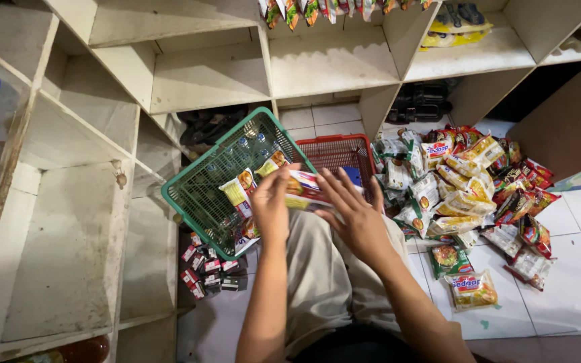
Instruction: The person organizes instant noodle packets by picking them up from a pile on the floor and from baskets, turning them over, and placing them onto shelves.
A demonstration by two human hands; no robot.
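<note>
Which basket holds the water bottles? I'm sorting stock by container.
The green basket, tilted at the left beside the left hand; bottle caps show through its mesh. The red basket behind shows none.

Green and red mesh among pale shelves

We see a green basket with a grid weave, a red basket in the same mesh, and a packet in yellow, red and white. Our pile of packets mixes yellow, red, white and green. The shelves are off-white, the floor white tile, our trousers beige.
</note>
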